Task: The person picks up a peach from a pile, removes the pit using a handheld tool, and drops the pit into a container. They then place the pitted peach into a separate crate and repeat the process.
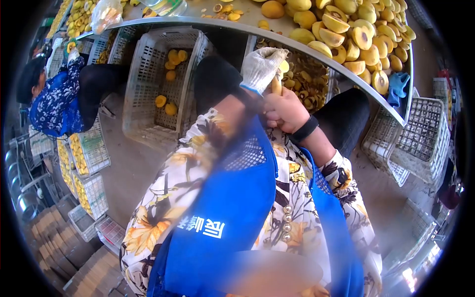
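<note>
The white-gloved left hand (263,68) curls around a yellow fruit piece (284,66); the bare right hand (286,110) grips a tan, slender handle (276,85) just beside it, near the metal-edged desk (237,25).

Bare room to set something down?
Floor between the open crate and the stacked fruit crates; small table patch between scraps and fruit heap. Table's right end is crowded with fruit halves.

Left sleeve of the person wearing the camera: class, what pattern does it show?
The left sleeve is white with yellow-orange and dark flowers; the head view shows it.
</note>
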`<state>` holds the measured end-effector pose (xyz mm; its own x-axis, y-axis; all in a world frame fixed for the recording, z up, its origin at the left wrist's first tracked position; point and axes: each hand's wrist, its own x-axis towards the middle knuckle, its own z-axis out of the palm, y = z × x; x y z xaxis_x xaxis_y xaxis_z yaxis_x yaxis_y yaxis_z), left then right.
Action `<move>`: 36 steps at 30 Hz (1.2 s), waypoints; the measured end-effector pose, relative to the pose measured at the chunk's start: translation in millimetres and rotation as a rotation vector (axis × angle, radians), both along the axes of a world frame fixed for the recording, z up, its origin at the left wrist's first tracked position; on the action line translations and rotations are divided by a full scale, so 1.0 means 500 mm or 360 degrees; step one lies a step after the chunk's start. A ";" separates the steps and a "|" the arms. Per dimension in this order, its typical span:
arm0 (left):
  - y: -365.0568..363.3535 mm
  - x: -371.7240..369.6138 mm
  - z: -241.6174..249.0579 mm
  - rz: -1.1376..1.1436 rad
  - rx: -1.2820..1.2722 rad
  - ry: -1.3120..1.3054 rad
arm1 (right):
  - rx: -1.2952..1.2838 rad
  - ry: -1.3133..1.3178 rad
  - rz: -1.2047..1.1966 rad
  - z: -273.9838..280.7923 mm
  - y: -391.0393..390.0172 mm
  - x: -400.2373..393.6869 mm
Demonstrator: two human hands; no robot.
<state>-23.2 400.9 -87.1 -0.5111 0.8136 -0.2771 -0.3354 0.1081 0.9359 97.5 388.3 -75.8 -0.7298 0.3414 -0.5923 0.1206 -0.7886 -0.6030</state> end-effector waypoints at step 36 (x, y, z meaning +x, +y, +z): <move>-0.228 -0.372 0.011 0.0767 -0.1122 0.1750 | 0.1325 -0.0990 0.0072 -0.136 0.054 0.026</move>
